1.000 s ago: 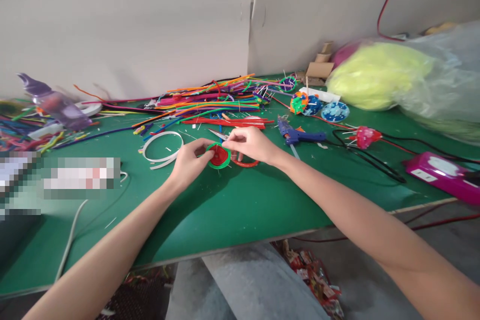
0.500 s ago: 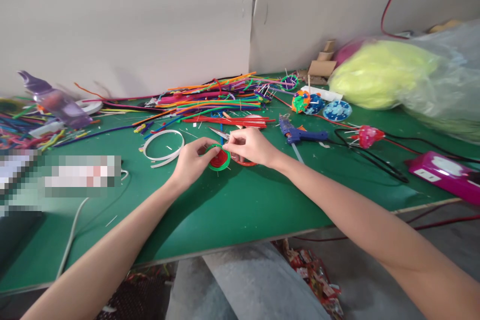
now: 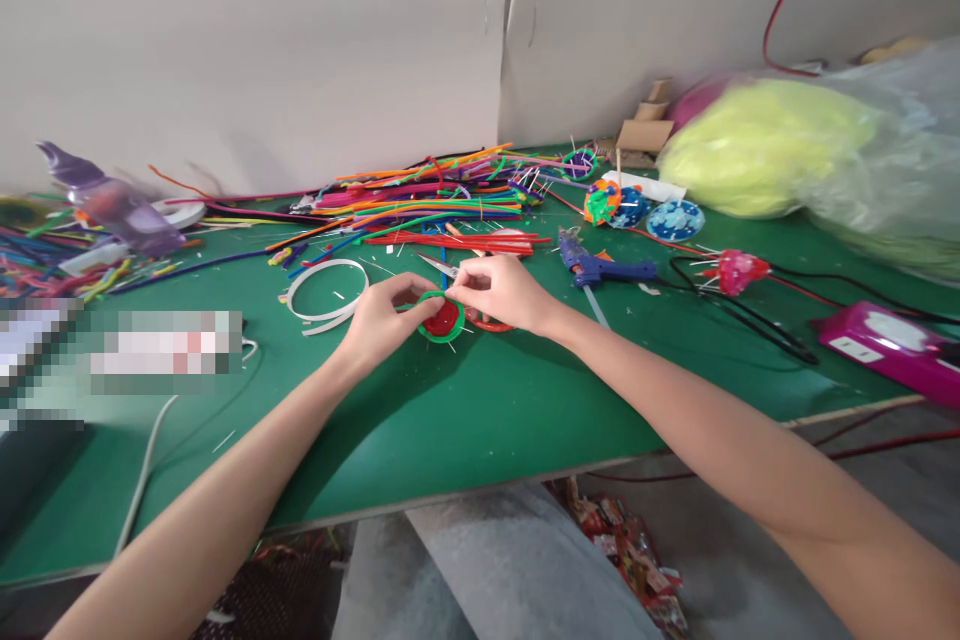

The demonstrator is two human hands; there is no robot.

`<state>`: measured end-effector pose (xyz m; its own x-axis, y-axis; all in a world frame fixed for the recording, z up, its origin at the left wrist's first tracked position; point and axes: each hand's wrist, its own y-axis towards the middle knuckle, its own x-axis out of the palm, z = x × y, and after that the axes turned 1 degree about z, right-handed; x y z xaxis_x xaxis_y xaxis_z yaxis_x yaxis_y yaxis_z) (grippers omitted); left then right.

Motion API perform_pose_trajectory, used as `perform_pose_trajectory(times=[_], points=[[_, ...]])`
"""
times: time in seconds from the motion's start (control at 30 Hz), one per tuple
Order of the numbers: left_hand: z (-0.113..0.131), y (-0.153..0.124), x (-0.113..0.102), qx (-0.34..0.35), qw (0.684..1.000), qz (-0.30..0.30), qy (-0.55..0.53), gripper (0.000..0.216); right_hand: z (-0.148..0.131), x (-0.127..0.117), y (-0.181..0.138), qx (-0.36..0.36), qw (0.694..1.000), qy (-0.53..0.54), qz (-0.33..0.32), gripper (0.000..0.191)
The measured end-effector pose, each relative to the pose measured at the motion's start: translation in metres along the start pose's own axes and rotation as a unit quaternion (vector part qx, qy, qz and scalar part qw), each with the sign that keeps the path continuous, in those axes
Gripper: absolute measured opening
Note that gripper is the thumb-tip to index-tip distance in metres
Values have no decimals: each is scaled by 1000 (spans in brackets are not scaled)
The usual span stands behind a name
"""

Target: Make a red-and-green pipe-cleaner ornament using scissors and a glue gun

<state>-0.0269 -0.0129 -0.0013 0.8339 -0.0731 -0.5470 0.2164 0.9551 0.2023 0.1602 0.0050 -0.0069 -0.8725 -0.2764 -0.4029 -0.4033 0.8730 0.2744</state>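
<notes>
Between my two hands is a small round disc (image 3: 444, 319) of coiled pipe cleaner, red in the middle with a green rim. Thin white spokes stick out past its edge. My left hand (image 3: 386, 315) grips the disc at its left side, thumb on top. At the upper right rim, my right hand (image 3: 495, 292) pinches with thumb and forefinger; the exact bit between those fingertips is too small to make out. Scissors (image 3: 435, 266) lie on the table behind and partly under my right hand, their red-orange handle (image 3: 491, 325) showing below it.
Bundles of coloured pipe cleaners (image 3: 442, 210) lie at the back of the green table (image 3: 480, 410). A white strip coil (image 3: 328, 288) is left of my hands. To the right are a blue glue gun (image 3: 607, 270), finished decorated pieces (image 3: 675, 219), cables and a magenta power strip (image 3: 892, 345).
The disc has turned and shifted slightly to the right, so its spokes point differently and one now shows at the right edge. Both hands stay nearly in place.
</notes>
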Motion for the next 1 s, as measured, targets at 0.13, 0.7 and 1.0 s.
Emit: perform_pose_trajectory(times=[0.13,0.7,1.0], points=[[0,-1,0,16,999,7,46,23,0,-2,1,-21,1000,-15,9,25],[5,-3,2,-21,999,4,-34,21,2,-2,1,-18,1000,-11,0,12],[2,-3,5,-18,1000,-3,-2,18,5,3,2,-50,998,-31,10,6]])
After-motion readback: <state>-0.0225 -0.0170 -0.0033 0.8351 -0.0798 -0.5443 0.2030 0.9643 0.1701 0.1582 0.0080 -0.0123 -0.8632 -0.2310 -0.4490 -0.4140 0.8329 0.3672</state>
